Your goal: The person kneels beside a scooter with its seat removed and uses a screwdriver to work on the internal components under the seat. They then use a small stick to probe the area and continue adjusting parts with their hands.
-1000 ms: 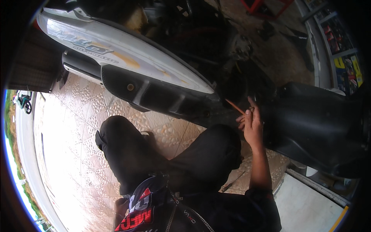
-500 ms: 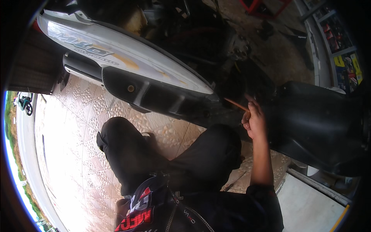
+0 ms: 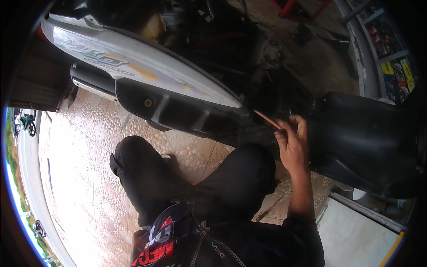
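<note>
Right hand (image 3: 293, 144) at about 3 o'clock of centre, raised with the forearm coming up from 5 o'clock, fingers pinched narrow around a thin reddish-brown stick-like tool (image 3: 267, 119) that slants up toward 10 o'clock from the fingertips. Tool tip sits just beside the dark underside of the white and grey plastic scooter side panel (image 3: 133, 62), which runs from 10 o'clock down toward centre. Black textured lower cover (image 3: 178, 113) with a small round bolt hole lies directly under that white panel. Big black rounded plastic body part (image 3: 364, 142) at 3 o'clock, just behind the hand, touching or nearly so; cannot tell which. Left hand not visible anywhere. Person's knees in black trousers (image 3: 187, 182) fill 6 o'clock, squatting over beige patterned floor tiles (image 3: 89, 147) at 8 o'clock. Dark engine area (image 3: 231, 40) at 12 o'clock, details too murky. Shelves with coloured packages (image 3: 391, 62) at 2 o'clock, well apart from the hand.
</note>
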A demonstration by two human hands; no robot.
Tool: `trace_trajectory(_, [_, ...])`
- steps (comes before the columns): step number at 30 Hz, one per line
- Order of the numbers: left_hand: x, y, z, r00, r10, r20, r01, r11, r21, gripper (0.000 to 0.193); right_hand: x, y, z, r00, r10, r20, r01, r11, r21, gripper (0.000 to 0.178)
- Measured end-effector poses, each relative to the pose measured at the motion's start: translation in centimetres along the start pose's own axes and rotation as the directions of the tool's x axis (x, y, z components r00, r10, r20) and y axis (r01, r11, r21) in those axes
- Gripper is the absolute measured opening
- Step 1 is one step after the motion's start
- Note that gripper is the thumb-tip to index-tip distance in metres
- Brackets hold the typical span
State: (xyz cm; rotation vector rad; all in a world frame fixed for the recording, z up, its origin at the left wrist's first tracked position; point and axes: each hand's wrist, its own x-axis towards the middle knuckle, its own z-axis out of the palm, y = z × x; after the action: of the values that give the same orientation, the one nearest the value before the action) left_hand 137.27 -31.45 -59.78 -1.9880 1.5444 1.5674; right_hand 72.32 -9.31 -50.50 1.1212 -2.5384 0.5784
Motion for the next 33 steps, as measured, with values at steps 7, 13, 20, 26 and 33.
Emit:
trace_trajectory(7, [-0.4, 0.2, 0.1, 1.0, 0.006, 0.004, -0.006, 1.0, 0.016, 0.019, 1.7, -0.7, 1.4, 0.98, 0.2, 0.001, -0.189, 0.923, 0.334, 0.03])
trace_trajectory(13, [-0.5, 0.7, 0.2, 1.0, 0.007, 0.007, -0.007, 1.0, 0.026, 0.02, 0.8, 3.8, 5.0, 0.501, 0.313, 0.807, -0.665, -0.458, 0.59, 0.029])
trace_trajectory(20, [-0.7, 1.2, 0.4, 1.0, 0.006, 0.005, -0.006, 0.999, 0.035, 0.021, -3.2, 2.5, 5.1, 0.811, 0.265, 0.522, -0.487, -0.19, 0.853, 0.044])
trace_trajectory(26, [-0.6, 1.7, 0.3, 1.0, 0.013, 0.011, -0.013, 0.999, 0.049, 0.022, -1.9, 1.4, 3.1, 0.983, 0.183, -0.011, -0.157, 0.876, 0.457, 0.04])
trace_trajectory(33, [-1.1, 1.7, 0.4, 1.0, 0.029, 0.005, -0.029, 0.998, 0.055, 0.023, -1.8, 2.3, 4.0, 0.973, 0.219, -0.077, -0.184, 0.93, 0.318, 0.028])
